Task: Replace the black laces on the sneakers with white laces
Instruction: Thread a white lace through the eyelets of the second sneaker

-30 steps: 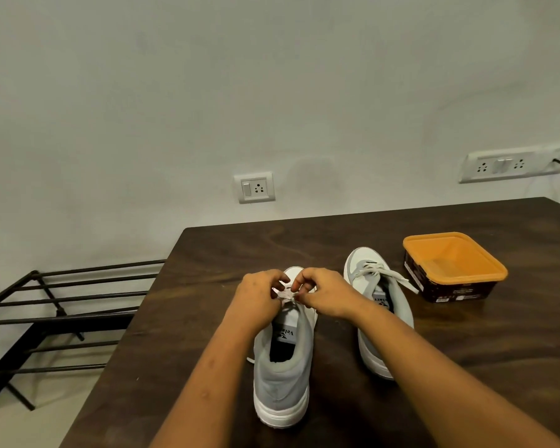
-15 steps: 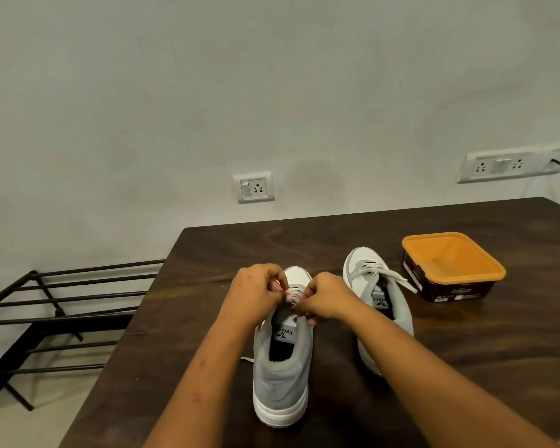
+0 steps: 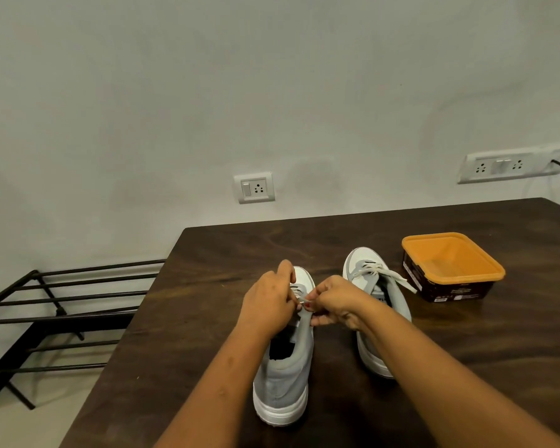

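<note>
A person's left hand (image 3: pixel 268 303) and right hand (image 3: pixel 337 302) pinch the flat white lace (image 3: pixel 299 299) atop the grey-and-white fabric sneaker (image 3: pixel 285 376) (a slipped pinch could slacken the lacing).

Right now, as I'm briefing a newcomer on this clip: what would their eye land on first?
The left hand and right hand meet over the near grey sneaker on the dark table, both pinching its white lace. To its right stands the second sneaker, already laced white, then an orange tub.
</note>
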A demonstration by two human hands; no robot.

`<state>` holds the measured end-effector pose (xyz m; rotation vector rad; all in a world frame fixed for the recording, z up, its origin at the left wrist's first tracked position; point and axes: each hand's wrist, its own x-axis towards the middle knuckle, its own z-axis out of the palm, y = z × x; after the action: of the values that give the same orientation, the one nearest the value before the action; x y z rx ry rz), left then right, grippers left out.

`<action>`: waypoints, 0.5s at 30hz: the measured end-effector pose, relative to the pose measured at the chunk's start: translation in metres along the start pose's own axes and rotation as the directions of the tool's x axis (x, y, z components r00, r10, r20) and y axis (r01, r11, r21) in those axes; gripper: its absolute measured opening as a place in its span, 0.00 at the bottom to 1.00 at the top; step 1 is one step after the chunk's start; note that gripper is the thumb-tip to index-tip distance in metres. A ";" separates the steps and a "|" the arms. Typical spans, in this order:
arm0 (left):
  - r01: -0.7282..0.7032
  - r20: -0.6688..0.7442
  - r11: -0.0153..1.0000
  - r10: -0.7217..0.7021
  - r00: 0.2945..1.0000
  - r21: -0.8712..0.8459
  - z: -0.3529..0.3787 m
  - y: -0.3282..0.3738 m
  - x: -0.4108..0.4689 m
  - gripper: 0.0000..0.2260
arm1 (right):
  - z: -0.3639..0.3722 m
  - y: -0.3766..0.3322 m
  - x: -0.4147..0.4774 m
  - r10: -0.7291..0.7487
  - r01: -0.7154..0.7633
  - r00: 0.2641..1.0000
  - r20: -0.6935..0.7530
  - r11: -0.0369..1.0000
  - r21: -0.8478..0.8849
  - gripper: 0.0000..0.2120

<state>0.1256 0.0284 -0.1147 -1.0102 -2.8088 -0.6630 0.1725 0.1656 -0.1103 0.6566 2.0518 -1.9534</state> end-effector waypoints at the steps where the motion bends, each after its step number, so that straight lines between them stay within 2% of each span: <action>1: -0.014 0.000 0.999 0.014 1.000 0.040 0.000 0.002 0.000 0.14 | 0.000 0.000 0.001 0.002 -0.002 1.000 -0.003 1.000 -0.004 0.08; 12: -0.123 0.044 0.980 0.118 0.992 0.153 -0.007 0.012 0.001 0.12 | -0.005 0.000 -0.001 0.022 -0.021 1.000 0.015 0.999 -0.030 0.05; 15: -0.120 0.054 0.975 0.111 0.992 0.185 -0.006 0.011 0.002 0.13 | -0.007 0.001 0.000 0.009 -0.007 0.999 0.034 0.999 -0.051 0.08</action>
<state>0.1304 0.0344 -0.1044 -1.1524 -2.7574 -0.3591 0.1742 0.1728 -0.1103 0.6154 2.0676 -1.8887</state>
